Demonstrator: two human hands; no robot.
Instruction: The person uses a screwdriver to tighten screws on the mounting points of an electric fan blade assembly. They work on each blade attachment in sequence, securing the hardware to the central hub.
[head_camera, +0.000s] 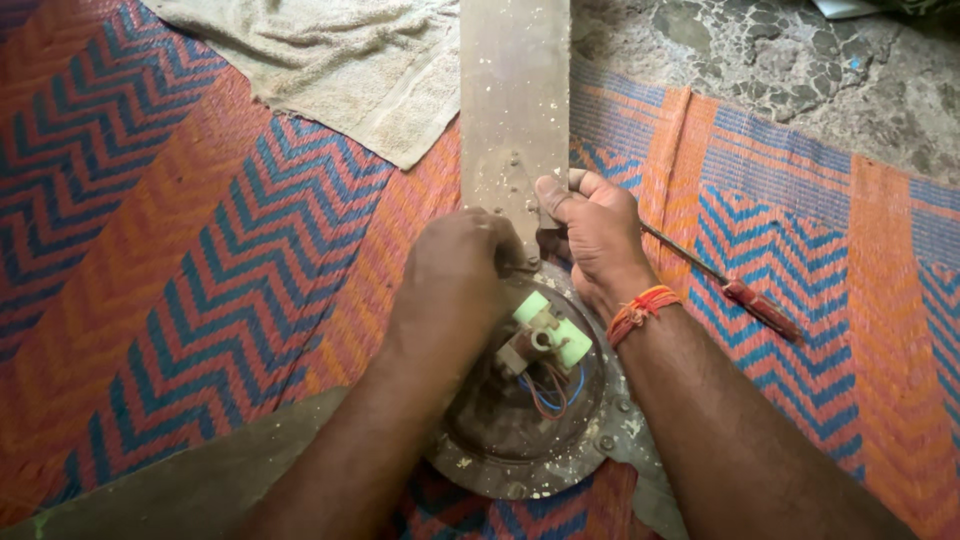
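Hands meet at the root of a dusty brown metal fan blade (514, 100), where it joins the round, grimy ceiling-fan motor housing (520, 420) lying on the woven mat in front of me. My left hand (455, 265) is curled into a loose fist over the joint, knuckles up, its fingertips tucked under and out of sight, so I cannot tell what, if anything, it pinches. My right hand (592, 232) grips the right edge of the blade at its base, thumb pressed on the top face, fingers wrapped around the side; a red and orange thread band (642, 308) circles that wrist.

In the open middle of the housing sits a pale green plastic block with a white fitting (548, 335), and thin blue and red wires (555, 392) loop beside it. A second blade (200, 480) runs from the housing toward the lower left corner.

To the right of my right hand, a screwdriver with a dark red handle (762, 308) lies on the orange, red and blue zigzag mat (200, 250), its thin shaft pointing toward my hand. A beige towel (340, 60) lies rumpled at the top, just left of the blade, and a grey stone floor (780, 70) shows beyond the mat's edge.
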